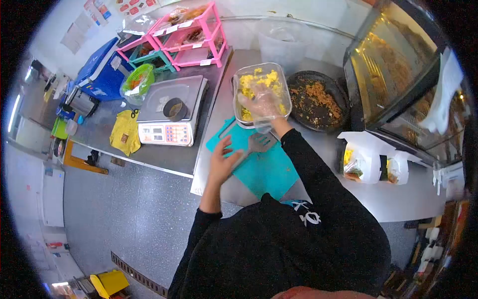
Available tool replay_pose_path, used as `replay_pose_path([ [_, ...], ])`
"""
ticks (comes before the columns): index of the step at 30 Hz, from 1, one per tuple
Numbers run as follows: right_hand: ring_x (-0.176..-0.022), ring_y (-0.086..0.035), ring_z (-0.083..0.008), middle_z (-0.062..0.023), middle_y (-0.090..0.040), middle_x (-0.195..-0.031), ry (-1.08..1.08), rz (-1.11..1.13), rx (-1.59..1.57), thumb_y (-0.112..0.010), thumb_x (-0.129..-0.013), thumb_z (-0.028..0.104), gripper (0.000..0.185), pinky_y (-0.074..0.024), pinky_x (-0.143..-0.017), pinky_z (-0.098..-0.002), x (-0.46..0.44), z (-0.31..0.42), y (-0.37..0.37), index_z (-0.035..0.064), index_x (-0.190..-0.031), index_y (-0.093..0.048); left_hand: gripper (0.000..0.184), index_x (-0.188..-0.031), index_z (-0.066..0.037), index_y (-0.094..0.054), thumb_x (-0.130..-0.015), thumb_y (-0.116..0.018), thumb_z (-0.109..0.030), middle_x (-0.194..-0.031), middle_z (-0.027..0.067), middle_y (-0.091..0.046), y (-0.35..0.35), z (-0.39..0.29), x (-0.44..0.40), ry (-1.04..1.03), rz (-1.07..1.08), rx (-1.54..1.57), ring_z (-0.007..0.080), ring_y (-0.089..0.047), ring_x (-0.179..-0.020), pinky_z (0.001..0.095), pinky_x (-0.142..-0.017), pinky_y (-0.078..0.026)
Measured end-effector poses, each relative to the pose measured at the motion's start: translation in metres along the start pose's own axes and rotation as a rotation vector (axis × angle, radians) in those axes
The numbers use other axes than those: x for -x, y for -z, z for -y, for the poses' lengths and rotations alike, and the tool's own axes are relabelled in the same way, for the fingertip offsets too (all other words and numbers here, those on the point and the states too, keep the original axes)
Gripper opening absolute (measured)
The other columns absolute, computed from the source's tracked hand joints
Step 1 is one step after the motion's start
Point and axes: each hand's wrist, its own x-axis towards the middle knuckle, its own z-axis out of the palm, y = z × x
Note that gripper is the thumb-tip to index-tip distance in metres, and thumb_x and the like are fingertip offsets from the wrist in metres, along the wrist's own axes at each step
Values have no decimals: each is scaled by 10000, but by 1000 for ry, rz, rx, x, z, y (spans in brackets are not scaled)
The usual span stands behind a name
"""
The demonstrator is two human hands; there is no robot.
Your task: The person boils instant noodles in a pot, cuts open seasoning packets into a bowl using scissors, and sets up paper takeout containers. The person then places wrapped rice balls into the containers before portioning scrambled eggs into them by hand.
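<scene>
My right hand (263, 103), in a clear plastic glove, reaches into a rectangular tub (236, 84) of crumbled yellow egg (271, 79). Its thumb sticks out to the left, apart from the fingers; the fingertips blur against the egg. Bare, with fingers spread, my left hand (224, 162) hovers over the left edge of a turquoise cutting mat (266, 174). Close to it, a slotted spatula (260, 143) lies on the mat, its handle end partly behind that hand. Right of the tub, a black round pan (318, 122) holds browned crumbled food (321, 94).
A scale (167, 133) with a small dark cup (175, 109) stands left, beside a yellow cloth (124, 133). Pink racks (199, 55) and a clear bucket (281, 42) are behind. At right are white paper-wrapped food portions (366, 162) and a glass display case (393, 60).
</scene>
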Motion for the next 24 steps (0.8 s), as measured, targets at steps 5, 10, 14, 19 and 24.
replay_pose_path([
  [5,-1157,-393,-334,-249,-393,-1237,-335,-267,-636,-596,-704,487,852,-318,-963,-376,28,33,41,1,-1307,-240,645,-1233,21,-328,-700,-649,-149,-1137,204,-425,-81,28,-45,-490,-132,-265,259,-434,-1034,344,-825,-411],
  [10,-1138,-412,-335,-205,-416,-1233,-546,-419,-571,-606,-699,472,840,-367,-893,-385,68,20,92,23,-1303,-233,547,-1149,31,-385,-680,-637,-94,-1054,164,-464,-135,6,-60,-600,-100,-18,252,-478,-938,322,-803,-398],
  [14,-1125,-426,-331,-199,-428,-1221,-690,-488,-701,-578,-733,443,804,-374,-885,-381,96,10,94,17,-1308,-211,209,-956,25,-490,-818,-470,-131,-871,113,-544,-162,-4,-75,-421,6,41,208,-520,-800,315,-738,-428],
  [19,-1221,-264,-383,-276,-231,-1322,-336,-438,-423,-498,-816,272,695,-248,-997,-371,137,-37,82,9,-1330,-109,244,-779,-36,-527,-861,-387,-218,-743,50,-531,-214,22,-102,-298,176,361,162,-525,-667,284,-598,-438],
  [24,-1210,-266,-383,-271,-210,-1332,-74,36,-112,-492,-824,259,674,-265,-980,-378,185,-82,97,-1,-1326,-125,110,-757,-26,-525,-817,-476,-103,-707,62,-534,-278,81,-166,-185,279,514,169,-528,-680,276,-627,-421],
])
